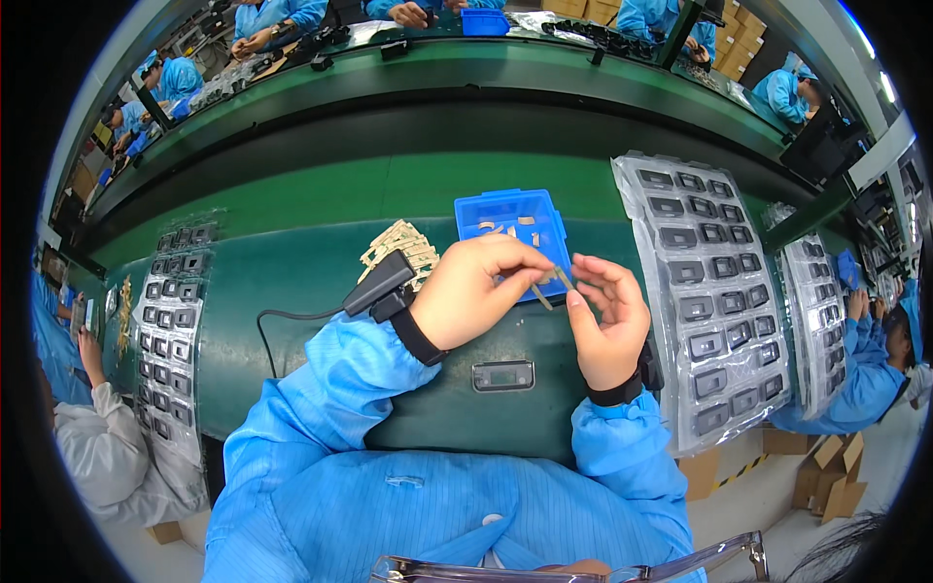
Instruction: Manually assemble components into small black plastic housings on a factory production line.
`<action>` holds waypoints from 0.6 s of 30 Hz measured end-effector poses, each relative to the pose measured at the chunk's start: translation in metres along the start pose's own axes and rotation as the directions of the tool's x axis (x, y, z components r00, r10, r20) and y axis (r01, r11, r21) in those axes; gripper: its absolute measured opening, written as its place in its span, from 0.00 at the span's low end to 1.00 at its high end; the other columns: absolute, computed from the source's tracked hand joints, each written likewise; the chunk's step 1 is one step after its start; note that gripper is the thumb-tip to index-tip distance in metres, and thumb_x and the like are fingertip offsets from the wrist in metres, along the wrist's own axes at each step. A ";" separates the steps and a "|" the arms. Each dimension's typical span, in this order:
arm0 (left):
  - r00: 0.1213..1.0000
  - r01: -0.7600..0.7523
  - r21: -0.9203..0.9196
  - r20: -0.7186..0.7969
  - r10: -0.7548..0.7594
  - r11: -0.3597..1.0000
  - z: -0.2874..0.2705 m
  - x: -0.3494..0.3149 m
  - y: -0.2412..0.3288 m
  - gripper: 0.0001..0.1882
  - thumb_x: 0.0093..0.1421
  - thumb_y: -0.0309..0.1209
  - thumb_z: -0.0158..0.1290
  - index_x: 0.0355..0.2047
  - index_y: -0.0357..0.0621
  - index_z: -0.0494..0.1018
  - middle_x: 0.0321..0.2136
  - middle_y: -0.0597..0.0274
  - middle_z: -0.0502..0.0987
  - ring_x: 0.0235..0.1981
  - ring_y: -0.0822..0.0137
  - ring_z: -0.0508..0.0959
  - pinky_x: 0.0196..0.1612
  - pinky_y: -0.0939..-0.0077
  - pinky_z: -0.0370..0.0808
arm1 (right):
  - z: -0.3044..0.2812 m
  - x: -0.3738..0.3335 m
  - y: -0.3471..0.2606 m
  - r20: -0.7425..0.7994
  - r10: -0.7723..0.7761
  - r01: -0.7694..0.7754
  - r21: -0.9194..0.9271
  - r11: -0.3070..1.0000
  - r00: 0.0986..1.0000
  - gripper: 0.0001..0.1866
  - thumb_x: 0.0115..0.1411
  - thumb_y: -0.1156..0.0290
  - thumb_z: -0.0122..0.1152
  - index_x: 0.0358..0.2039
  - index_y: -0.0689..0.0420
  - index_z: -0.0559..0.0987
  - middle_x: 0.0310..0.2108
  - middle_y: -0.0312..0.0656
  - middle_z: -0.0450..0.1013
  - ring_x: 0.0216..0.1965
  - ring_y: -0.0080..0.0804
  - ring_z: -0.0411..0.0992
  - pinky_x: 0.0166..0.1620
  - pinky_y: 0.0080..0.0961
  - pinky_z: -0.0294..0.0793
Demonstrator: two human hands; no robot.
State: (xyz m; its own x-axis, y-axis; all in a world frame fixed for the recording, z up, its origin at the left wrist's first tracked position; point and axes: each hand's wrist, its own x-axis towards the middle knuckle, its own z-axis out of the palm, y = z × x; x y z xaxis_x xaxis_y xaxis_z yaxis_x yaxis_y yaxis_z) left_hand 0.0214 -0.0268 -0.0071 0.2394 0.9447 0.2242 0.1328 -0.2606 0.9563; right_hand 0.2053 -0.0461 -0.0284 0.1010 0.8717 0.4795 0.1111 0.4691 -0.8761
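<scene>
My left hand (478, 290) is closed in a pinch on a small tan strip-like piece (540, 297), held over the near edge of a blue plastic bin. My right hand (612, 325) meets it from the other side, its thumb against the piece and its fingers curled. The fingertips partly hide the piece's shape. Several small tan bits lie inside the blue bin (559, 222). To the left of it is a fanned pile of tan, frame-like strips (398, 243). Nearer to me, a black rectangular housing (503, 376) with a window-like middle lies flat on the green mat.
A clear tray of black housings (702, 301) stretches along my right, with another tray (814, 311) beyond it. A similar tray (170, 330) is at left. A black device with a cable (292, 314) sits on my left wrist. Co-workers (277, 24) sit around.
</scene>
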 end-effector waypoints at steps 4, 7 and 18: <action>0.892 -0.431 0.494 0.105 0.440 0.755 0.003 -0.004 -0.004 0.07 0.56 0.22 0.61 0.36 0.40 0.80 0.33 0.58 0.82 0.34 0.60 0.82 0.37 0.70 0.79 | -0.007 -0.007 0.016 0.177 0.198 -0.224 0.142 0.964 0.964 0.04 0.62 0.82 0.60 0.36 0.68 0.81 0.33 0.45 0.81 0.35 0.26 0.80 0.41 0.20 0.79; 0.810 -0.503 0.665 0.139 0.570 0.552 0.008 -0.009 -0.004 0.09 0.53 0.24 0.63 0.36 0.42 0.80 0.32 0.59 0.83 0.33 0.57 0.83 0.36 0.66 0.80 | -0.006 -0.008 0.013 0.169 0.247 -0.281 0.225 0.933 0.954 0.06 0.62 0.82 0.60 0.38 0.69 0.82 0.34 0.45 0.81 0.36 0.25 0.80 0.40 0.19 0.79; 0.796 -0.494 0.760 0.201 0.571 0.422 0.015 -0.018 -0.007 0.13 0.53 0.26 0.63 0.39 0.37 0.79 0.36 0.56 0.83 0.36 0.59 0.84 0.38 0.70 0.83 | -0.002 -0.012 0.012 0.146 0.145 -0.144 -0.015 0.989 0.979 0.06 0.57 0.84 0.63 0.36 0.68 0.83 0.33 0.46 0.81 0.34 0.27 0.81 0.36 0.19 0.81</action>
State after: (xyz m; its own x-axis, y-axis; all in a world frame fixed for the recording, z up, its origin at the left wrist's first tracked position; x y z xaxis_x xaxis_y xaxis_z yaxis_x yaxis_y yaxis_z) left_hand 0.0309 -0.0455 -0.0209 0.4594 0.5636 0.6866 0.6690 -0.7280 0.1500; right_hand 0.2072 -0.0512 -0.0447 -0.0292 0.9416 0.3354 0.1102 0.3366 -0.9352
